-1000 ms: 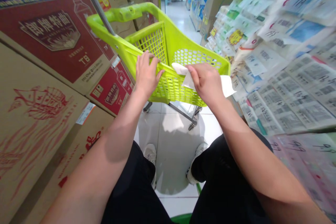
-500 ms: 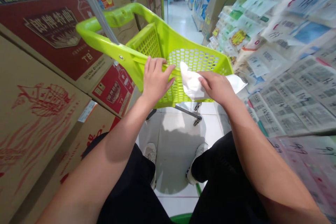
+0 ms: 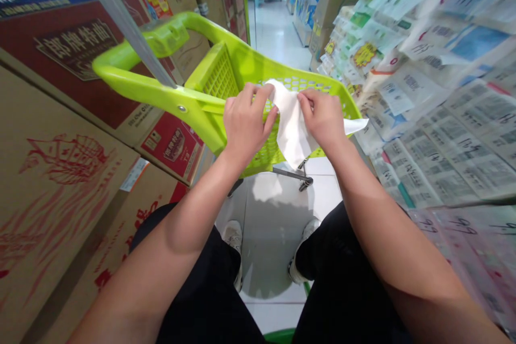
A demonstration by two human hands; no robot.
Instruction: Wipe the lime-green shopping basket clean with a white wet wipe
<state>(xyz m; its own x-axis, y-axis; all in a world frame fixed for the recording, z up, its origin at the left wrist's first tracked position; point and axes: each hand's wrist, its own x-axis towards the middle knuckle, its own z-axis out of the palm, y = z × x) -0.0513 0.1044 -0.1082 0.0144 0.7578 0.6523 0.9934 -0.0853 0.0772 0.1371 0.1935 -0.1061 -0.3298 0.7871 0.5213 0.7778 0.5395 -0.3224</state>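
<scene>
Left hand (image 3: 245,124) and right hand (image 3: 324,118) pinch limp white cloth (image 3: 291,137) at perforated green cart (image 3: 141,72).

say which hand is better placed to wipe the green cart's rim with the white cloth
Right, probably: the right hand pinches the white cloth, whose tail trails past it along the green cart rim; the left hand holds one edge.

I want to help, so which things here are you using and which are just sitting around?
In use: white cloth, held by the left hand and right hand; green cart, close behind the cloth.
Just around: cardboard boxes at the left; stacked packs at the right; grey pole; tiled floor.
</scene>
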